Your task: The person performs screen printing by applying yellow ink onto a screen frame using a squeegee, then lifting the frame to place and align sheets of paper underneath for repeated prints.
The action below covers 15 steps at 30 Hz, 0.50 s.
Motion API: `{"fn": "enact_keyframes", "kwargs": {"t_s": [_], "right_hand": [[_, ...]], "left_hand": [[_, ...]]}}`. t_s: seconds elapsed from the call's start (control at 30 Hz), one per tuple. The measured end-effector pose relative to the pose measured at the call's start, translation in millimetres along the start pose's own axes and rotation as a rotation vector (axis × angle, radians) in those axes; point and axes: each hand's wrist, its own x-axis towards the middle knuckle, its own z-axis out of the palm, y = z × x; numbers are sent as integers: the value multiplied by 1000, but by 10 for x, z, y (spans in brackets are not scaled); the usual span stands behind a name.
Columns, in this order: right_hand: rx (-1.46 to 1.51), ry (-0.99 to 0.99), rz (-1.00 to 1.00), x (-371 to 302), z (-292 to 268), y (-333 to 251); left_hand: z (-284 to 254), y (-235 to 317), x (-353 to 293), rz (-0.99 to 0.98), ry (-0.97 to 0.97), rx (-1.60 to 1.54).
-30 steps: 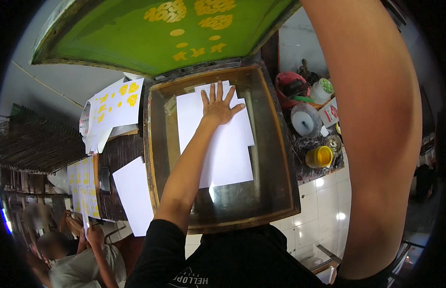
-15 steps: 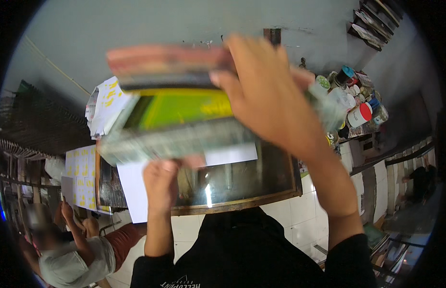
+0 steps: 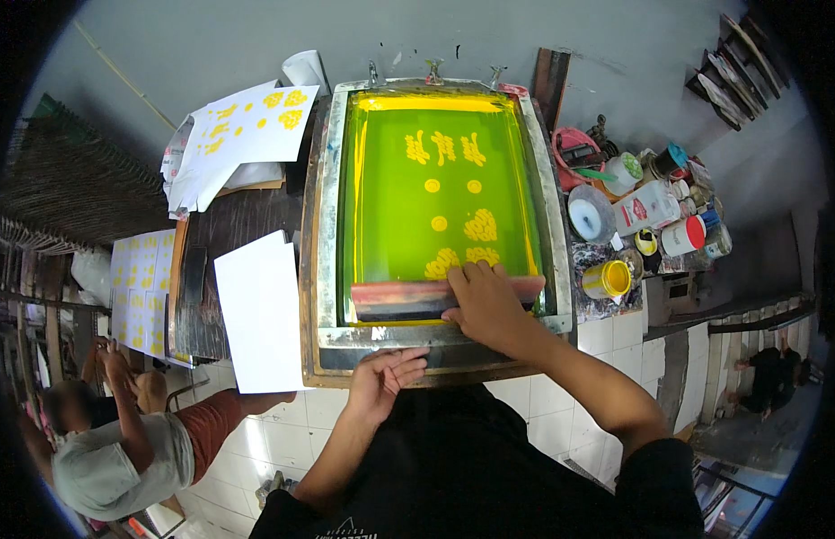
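A screen printing frame [image 3: 329, 260] lies flat on the wooden-edged table board [image 3: 311, 355], its mesh green with yellow characters, dots and clusters. Yellow ink lines the mesh along its far end and sides. My right hand [image 3: 491, 310] grips a squeegee [image 3: 395, 295] with a reddish wooden handle and dark blade, which lies across the near end of the mesh. Just below the frame's near edge is my left hand [image 3: 381, 382], palm turned up, fingers stretched out and holding nothing. Whether its fingertips touch the frame cannot be made out.
Blank white paper [image 3: 260, 314] lies left of the frame, with printed sheets [image 3: 242, 135] behind it. Hinge clamps [image 3: 433, 72] stand at the far edge. On the right are a yellow ink jar [image 3: 606, 279] and several tubs. A seated person [image 3: 130, 463] is at the lower left.
The frame has come down from its raised, tilted position to lie flat. My right hand has brought the squeegee down to the near end; my left hand has moved right, fingers extended.
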Motion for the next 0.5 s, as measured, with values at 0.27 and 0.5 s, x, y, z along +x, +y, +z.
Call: {"fn": "enact_keyframes", "kwargs": {"t_s": [0.27, 0.5], "right_hand": [[-181, 258, -43, 616, -27, 327], [-167, 336, -30, 1662, -193, 961]], "left_hand": [[-110, -26, 33, -56, 52, 33], [-235, -32, 5, -129, 83, 207]]}}
